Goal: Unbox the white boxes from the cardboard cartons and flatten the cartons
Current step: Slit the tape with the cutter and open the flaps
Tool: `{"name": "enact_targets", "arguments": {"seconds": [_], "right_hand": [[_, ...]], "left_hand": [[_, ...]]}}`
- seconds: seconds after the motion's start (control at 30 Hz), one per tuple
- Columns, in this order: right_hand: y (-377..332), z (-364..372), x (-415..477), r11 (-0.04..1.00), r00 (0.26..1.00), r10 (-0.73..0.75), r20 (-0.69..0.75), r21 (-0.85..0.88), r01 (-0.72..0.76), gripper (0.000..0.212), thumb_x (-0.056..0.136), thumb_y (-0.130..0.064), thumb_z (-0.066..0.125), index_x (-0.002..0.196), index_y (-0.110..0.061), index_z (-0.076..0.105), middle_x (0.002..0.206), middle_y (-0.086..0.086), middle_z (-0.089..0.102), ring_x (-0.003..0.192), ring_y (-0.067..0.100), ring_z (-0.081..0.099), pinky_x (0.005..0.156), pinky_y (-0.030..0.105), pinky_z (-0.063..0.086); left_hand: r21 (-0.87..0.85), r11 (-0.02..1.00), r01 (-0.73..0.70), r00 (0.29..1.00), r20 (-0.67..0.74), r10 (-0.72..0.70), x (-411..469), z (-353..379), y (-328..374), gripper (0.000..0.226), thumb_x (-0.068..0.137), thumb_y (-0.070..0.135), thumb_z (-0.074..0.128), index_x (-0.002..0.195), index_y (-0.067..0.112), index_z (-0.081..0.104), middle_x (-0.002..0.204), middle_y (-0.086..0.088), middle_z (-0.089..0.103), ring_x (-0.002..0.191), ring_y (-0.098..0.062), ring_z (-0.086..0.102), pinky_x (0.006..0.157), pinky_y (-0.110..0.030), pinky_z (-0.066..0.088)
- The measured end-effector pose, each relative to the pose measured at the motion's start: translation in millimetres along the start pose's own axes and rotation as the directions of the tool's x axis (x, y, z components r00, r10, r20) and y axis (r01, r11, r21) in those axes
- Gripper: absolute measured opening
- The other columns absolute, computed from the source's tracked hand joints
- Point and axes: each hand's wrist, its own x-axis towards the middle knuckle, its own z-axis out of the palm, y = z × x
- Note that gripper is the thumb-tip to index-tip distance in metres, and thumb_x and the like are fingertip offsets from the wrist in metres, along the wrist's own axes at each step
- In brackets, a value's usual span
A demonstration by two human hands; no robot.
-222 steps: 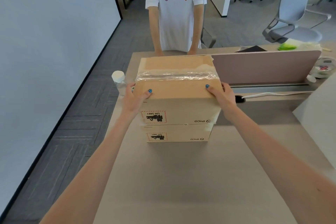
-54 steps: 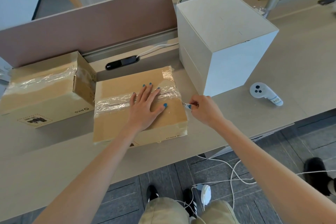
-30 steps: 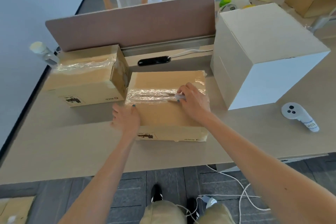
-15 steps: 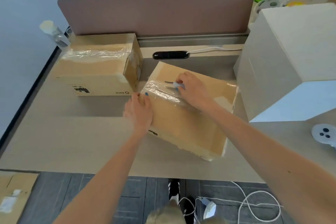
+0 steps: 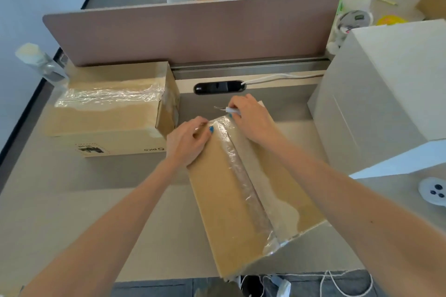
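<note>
- The near carton [image 5: 224, 200] lay slantwise on the desk [image 5: 108, 212], its near corner poking past the desk's front edge. It looked light enough to swivel, so it probably wanted a steadying hold at a corner.
- Clear tape [image 5: 243, 185] ran along its top seam, glossy and crinkled. It was probably thin and slippery, and better sliced than peeled. The board seemed stiff but easy to crease.
- The left hand [image 5: 188, 140] held the carton's far left corner, fingers curled and thumb on top beside the tape.
- The right hand [image 5: 251, 120] pinched a small white-handled cutter [image 5: 228, 109], whose blade pointed left just past the carton's far end.
- Farther left sat a second carton [image 5: 111, 108], taped shut, against the divider [image 5: 193, 29].
- A large white box [image 5: 386, 103] stood at the right.
</note>
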Motion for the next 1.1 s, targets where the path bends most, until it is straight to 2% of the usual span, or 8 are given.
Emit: {"name": "enact_targets", "arguments": {"seconds": [0.13, 0.3, 0.4, 0.5, 0.7, 0.77, 0.93, 1.1], "right_hand": [[2, 1, 5, 0.997, 0.997, 0.080, -0.020, -0.003, -0.080, 0.010, 0.091, -0.015, 0.051, 0.100, -0.016, 0.056, 0.090, -0.005, 0.047, 0.094, 0.019, 0.050, 0.070, 0.032, 0.037], [3, -5, 3, 0.991, 0.992, 0.129, 0.013, -0.037, -0.129, 0.013, 0.091, -0.014, 0.049, 0.100, -0.014, 0.059, 0.089, 0.000, 0.055, 0.086, 0.019, 0.050, 0.068, 0.032, 0.039], [9, -12, -2, 0.985, 0.984, 0.168, 0.066, -0.061, -0.164, 0.017, 0.092, -0.017, 0.049, 0.101, -0.016, 0.063, 0.091, 0.003, 0.063, 0.082, 0.019, 0.050, 0.065, 0.029, 0.036], [11, -21, -1, 0.981, 0.976, 0.162, 0.147, -0.132, -0.143, 0.022, 0.097, -0.019, 0.045, 0.106, -0.020, 0.064, 0.098, 0.003, 0.066, 0.085, 0.022, 0.056, 0.066, 0.029, 0.039], [14, -29, 9, 0.947, 0.968, 0.095, 0.234, -0.321, -0.015, 0.031, 0.100, -0.016, 0.037, 0.116, -0.024, 0.062, 0.114, 0.003, 0.066, 0.101, 0.027, 0.059, 0.079, 0.034, 0.041], [17, -28, 12, 0.948, 0.955, 0.070, 0.287, -0.317, 0.026, 0.033, 0.098, -0.012, 0.036, 0.115, -0.024, 0.061, 0.114, 0.001, 0.066, 0.104, 0.025, 0.057, 0.088, 0.036, 0.035], [23, -27, 21, 0.956, 0.941, 0.023, 0.337, -0.284, 0.078, 0.034, 0.094, -0.010, 0.035, 0.113, -0.023, 0.060, 0.108, 0.002, 0.066, 0.102, 0.024, 0.054, 0.089, 0.034, 0.026], [27, -27, 28, 0.973, 0.931, -0.015, 0.364, -0.209, 0.098, 0.030, 0.095, -0.011, 0.037, 0.109, -0.022, 0.061, 0.104, 0.001, 0.065, 0.096, 0.022, 0.052, 0.091, 0.033, 0.025]], "left_hand": [[0.037, 0.990, -0.133, 0.989, 0.077, 0.130, 17, -7, -3, 0.021, 0.099, 0.046, 0.050, 0.114, 0.034, 0.058, 0.096, 0.024, 0.055, 0.086, -0.001, 0.049, 0.069, -0.027, 0.035], [0.014, 0.970, -0.242, 0.954, 0.188, 0.235, 30, -8, -10, 0.025, 0.099, 0.048, 0.048, 0.118, 0.032, 0.054, 0.099, 0.024, 0.053, 0.089, -0.002, 0.054, 0.069, -0.028, 0.045], [0.006, 0.949, -0.314, 0.925, 0.226, 0.304, 35, -7, -11, 0.031, 0.097, 0.057, 0.043, 0.115, 0.033, 0.051, 0.096, 0.023, 0.055, 0.086, -0.003, 0.057, 0.072, -0.031, 0.053], [-0.003, 0.939, -0.344, 0.908, 0.255, 0.333, 38, -6, -10, 0.027, 0.098, 0.052, 0.047, 0.114, 0.030, 0.051, 0.100, 0.020, 0.058, 0.085, -0.002, 0.055, 0.082, -0.031, 0.048], [-0.024, 0.953, -0.303, 0.945, 0.118, 0.304, 27, -3, -2, 0.020, 0.097, 0.045, 0.056, 0.108, 0.029, 0.059, 0.106, 0.015, 0.063, 0.102, -0.007, 0.055, 0.097, -0.027, 0.028], [-0.005, 0.959, -0.282, 0.956, 0.078, 0.282, 25, -3, 4, 0.016, 0.096, 0.041, 0.059, 0.104, 0.028, 0.061, 0.104, 0.012, 0.066, 0.102, -0.008, 0.056, 0.099, -0.029, 0.027], [-0.082, 0.985, -0.154, 0.987, 0.040, 0.158, 21, 0, 13, 0.004, 0.095, 0.031, 0.061, 0.098, 0.028, 0.063, 0.101, 0.014, 0.065, 0.102, -0.008, 0.056, 0.102, -0.038, 0.030], [-0.193, 0.980, -0.040, 0.996, 0.073, 0.055, 18, 1, 17, 0.005, 0.095, 0.023, 0.061, 0.098, 0.026, 0.062, 0.105, 0.014, 0.063, 0.104, -0.007, 0.050, 0.094, -0.027, 0.019]]}}
